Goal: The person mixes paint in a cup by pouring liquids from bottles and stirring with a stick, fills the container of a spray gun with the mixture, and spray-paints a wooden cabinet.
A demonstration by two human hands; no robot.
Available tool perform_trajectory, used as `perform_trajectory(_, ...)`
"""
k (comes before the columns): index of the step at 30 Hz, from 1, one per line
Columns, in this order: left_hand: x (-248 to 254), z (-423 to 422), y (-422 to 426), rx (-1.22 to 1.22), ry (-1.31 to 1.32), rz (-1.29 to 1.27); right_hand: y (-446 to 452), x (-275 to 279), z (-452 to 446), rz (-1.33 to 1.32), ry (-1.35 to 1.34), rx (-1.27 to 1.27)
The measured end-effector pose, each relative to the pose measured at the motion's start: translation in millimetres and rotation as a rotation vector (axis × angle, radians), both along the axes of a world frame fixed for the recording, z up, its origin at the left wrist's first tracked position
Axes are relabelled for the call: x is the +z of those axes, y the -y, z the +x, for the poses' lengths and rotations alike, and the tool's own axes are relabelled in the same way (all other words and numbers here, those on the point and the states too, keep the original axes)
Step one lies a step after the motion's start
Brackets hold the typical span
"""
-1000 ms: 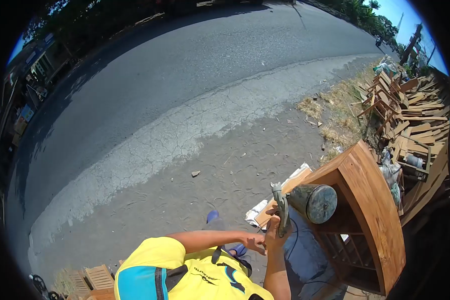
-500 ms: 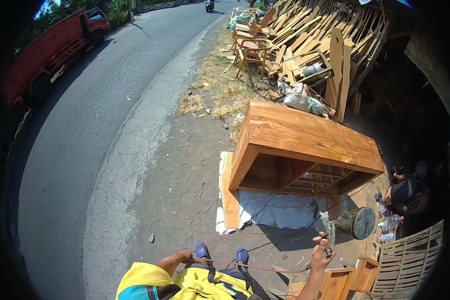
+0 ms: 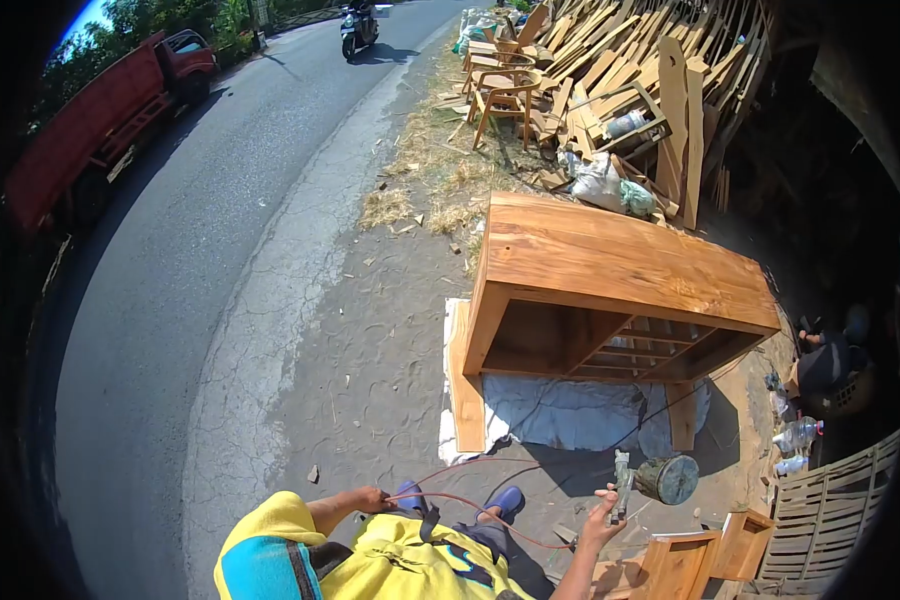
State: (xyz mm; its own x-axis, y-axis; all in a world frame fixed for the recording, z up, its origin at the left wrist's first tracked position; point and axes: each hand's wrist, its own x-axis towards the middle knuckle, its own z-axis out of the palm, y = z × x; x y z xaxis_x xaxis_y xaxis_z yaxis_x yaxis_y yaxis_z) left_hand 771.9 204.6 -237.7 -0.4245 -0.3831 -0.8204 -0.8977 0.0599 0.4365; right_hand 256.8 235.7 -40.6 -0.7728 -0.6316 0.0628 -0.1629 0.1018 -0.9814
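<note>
Head camera: spray gun (image 3: 623, 482) in the right hand (image 3: 598, 518), red hose (image 3: 425, 494) in the left hand (image 3: 373, 499), near a wooden cabinet (image 3: 620, 250)

The spray gun is on the near side of the cabinet, in front of its right half and apart from it. The right hand has its fingers bent around the gun's handle; whether one presses the trigger is too small to make out. A dark round cup (image 3: 676, 481) juts rightward from the gun. The left hand, forward and left of the cabinet's left end, is curled into a fist around the red hose. One length of hose loops toward the cabinet, and another sags across to the right wrist.

The cabinet turns its hollow side to the near side, with slatted divisions within. From under it stick out a white sheet (image 3: 570, 410), a left plank (image 3: 468, 400) and a right plank (image 3: 682, 418).

Right of the cabinet, another person (image 3: 825, 370) sits partly lost in shadow, near plastic bottles (image 3: 798, 434). Wooden boxes (image 3: 676, 566) and a slatted panel (image 3: 830, 520) lie nearer. Behind the cabinet rise heaped wood offcuts (image 3: 590, 75), with wooden chairs (image 3: 505, 98) beside them. Far left of the cabinet are a red truck (image 3: 90, 140) and a motorcycle (image 3: 358, 32).
</note>
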Motion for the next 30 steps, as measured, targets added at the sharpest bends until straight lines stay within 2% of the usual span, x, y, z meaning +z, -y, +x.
perform_trajectory(1, -5, -9, -10, 0.006, -0.011, -0.059, 8, -3, -5, -0.007, -0.005, 0.032)
perform_trajectory(4, -49, -33, -39, 0.176, -0.084, 0.13, 33, -54, -44, -0.057, -0.057, 0.073)
perform_trajectory(6, -11, -58, -40, 0.297, 0.062, 0.116, 47, -66, -64, -0.053, -0.069, 0.077)
perform_trajectory(8, -4, -80, -41, 0.365, 0.029, 0.062, 58, -84, -91, 0.007, -0.061, 0.018)
perform_trajectory(10, -2, -98, -37, 0.337, 0.027, -0.066, 65, -100, -118, 0.057, -0.019, -0.053)
perform_trajectory(16, 38, -162, 7, 0.318, 0.213, -0.098, 87, -121, -165, 0.219, 0.058, -0.133)
perform_trajectory(18, 25, -166, 15, 0.282, 0.184, -0.136, 94, -135, -171, 0.279, 0.058, -0.105)
perform_trajectory(20, 11, -167, 24, 0.218, 0.041, -0.287, 107, -156, -173, 0.294, 0.011, -0.07)
perform_trajectory(22, -3, -166, 35, 0.216, 0.043, -0.327, 126, -181, -161, 0.288, -0.036, -0.033)
perform_trajectory(23, -13, -166, 41, 0.223, 0.036, -0.371, 133, -201, -156, 0.422, -0.028, -0.038)
perform_trajectory(28, -83, -139, 61, 0.211, 0.099, -0.343, 206, -296, -106, 0.577, 0.018, 0.059)
perform_trajectory(30, -124, -117, 62, 0.172, 0.104, -0.49, 244, -345, -85, 0.516, -0.032, 0.041)
